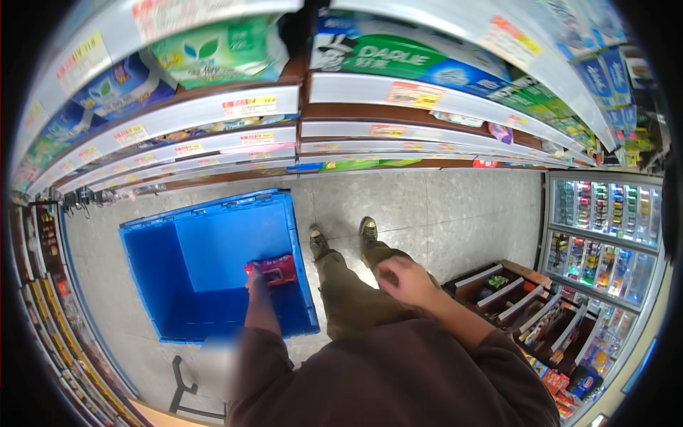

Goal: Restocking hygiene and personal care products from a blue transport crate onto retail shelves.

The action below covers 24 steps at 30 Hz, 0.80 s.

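Note:
A large blue plastic crate [306, 285] stands on the floor to my left. My left hand [255, 276] reaches down into it and is closed on the left end of a red soft pack [279, 270]. The pack bears a dark rectangular patch and is near the crate's right wall; whether it touches the bottom I cannot tell. Part of my left hand is smeared by motion. My right hand [409, 282] hovers over my right thigh, fingers loosely bent and apart, with nothing visible in it.
Ahead rise store shelves [427, 92] with boxed toothpaste [398, 57] and a green soft pack [213, 53]. Another shelf rack [60, 313] lines the left. At right are a low display rack [512, 299] and glass-door drinks coolers [605, 213]. A dark metal frame [183, 388] stands behind the crate.

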Motion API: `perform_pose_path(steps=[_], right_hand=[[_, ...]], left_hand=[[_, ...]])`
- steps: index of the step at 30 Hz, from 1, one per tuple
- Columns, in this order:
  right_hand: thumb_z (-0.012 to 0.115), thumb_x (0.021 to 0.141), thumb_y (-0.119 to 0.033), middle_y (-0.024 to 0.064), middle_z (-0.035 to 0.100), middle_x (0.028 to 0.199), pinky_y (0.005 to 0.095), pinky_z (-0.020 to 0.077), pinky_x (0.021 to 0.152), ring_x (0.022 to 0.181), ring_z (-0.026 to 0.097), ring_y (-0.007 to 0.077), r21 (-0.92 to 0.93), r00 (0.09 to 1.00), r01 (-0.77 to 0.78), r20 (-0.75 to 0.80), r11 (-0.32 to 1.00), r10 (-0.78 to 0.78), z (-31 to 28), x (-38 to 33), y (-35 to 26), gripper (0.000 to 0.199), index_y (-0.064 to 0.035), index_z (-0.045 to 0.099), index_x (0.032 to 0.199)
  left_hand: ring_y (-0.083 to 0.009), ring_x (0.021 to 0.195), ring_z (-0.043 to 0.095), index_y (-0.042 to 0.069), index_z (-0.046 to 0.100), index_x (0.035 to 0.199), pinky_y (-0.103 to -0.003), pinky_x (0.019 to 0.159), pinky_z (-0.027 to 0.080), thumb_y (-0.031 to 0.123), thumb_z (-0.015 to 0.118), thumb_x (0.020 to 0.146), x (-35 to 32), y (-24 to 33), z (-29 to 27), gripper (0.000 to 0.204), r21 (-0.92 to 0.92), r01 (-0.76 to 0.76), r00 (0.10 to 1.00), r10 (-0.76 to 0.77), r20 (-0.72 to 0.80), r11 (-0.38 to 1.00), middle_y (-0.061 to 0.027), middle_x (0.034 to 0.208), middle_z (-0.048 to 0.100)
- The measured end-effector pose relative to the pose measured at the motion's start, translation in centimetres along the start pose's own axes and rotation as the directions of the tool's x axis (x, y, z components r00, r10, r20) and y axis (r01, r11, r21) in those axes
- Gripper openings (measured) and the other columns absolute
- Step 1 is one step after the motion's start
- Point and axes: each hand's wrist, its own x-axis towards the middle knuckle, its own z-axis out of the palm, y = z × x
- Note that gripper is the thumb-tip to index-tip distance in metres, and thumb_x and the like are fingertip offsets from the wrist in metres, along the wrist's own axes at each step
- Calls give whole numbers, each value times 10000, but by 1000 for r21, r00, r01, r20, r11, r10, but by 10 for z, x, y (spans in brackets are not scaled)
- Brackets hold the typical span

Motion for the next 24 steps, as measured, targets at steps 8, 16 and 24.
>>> perform_pose_path(steps=[8, 16, 24], right_hand=[[746, 819, -167, 127, 669, 1037, 357, 527, 676, 722, 645, 235, 257, 861, -14, -488, 966, 142, -84, 40, 69, 337, -27, 622, 1100], [789, 783, -161, 118, 681, 1156, 299, 523, 673, 717, 651, 148, 512, 663, 129, -681, 850, 310, -196, 109, 139, 566, 11, 583, 1281], [785, 808, -152, 115, 713, 879, 295, 527, 650, 721, 678, 162, 557, 740, 311, -650, 770, 171, -237, 153, 145, 417, 23, 625, 1150]], left_hand=[[-140, 689, 542, -9, 656, 874, -291, 666, 471, 73, 573, 905, -172, 23, -92, 121, -181, -956, 271, 928, -256, 229, -82, 760, 621], [-117, 827, 639, 4, 647, 1179, -262, 747, 506, 176, 643, 929, -440, 72, -1, 304, -365, -931, -190, 881, 433, -22, -82, 988, 709], [-216, 818, 687, 2, 657, 1139, -349, 787, 521, 323, 704, 848, -558, 121, 116, 435, -315, -948, -152, 940, 305, -51, -168, 1066, 700]])
